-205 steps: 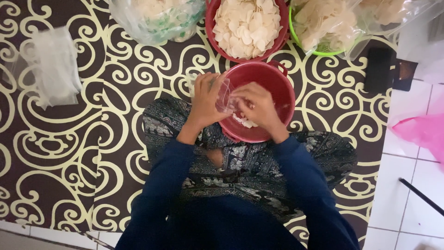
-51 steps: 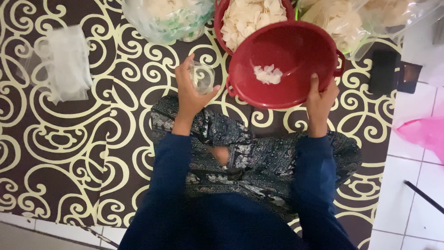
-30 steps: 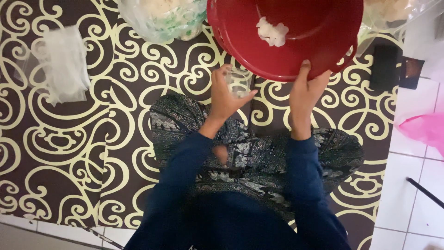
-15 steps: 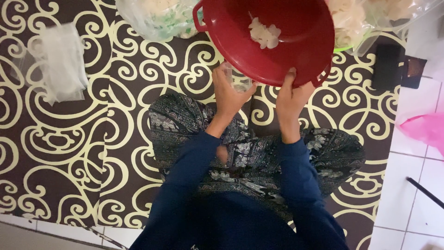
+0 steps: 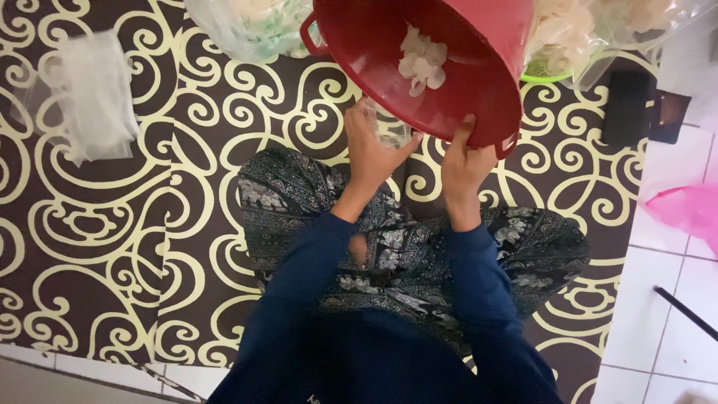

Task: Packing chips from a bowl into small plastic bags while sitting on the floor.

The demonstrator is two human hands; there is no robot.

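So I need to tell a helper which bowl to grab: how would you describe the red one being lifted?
Start from the dark mat with cream swirls and follow the blue sleeves up to the hands. The red bowl is tilted in the air, its rim gripped by the right hand. Unlike the heaped containers behind it, it holds only a few pale chips.

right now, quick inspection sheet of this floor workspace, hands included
surface: dark mat with cream scrolls on white tile.
job's things: red basin tilted, a few white chips inside; small clear bag below its rim.
clutter: stack of clear bags, bagged chips, green bowl, dark phone, pink bag.
grippers: left hand holds the small clear bag; right hand grips the basin rim.
cables: nothing seen.
surroundings: dark rod on tiles.
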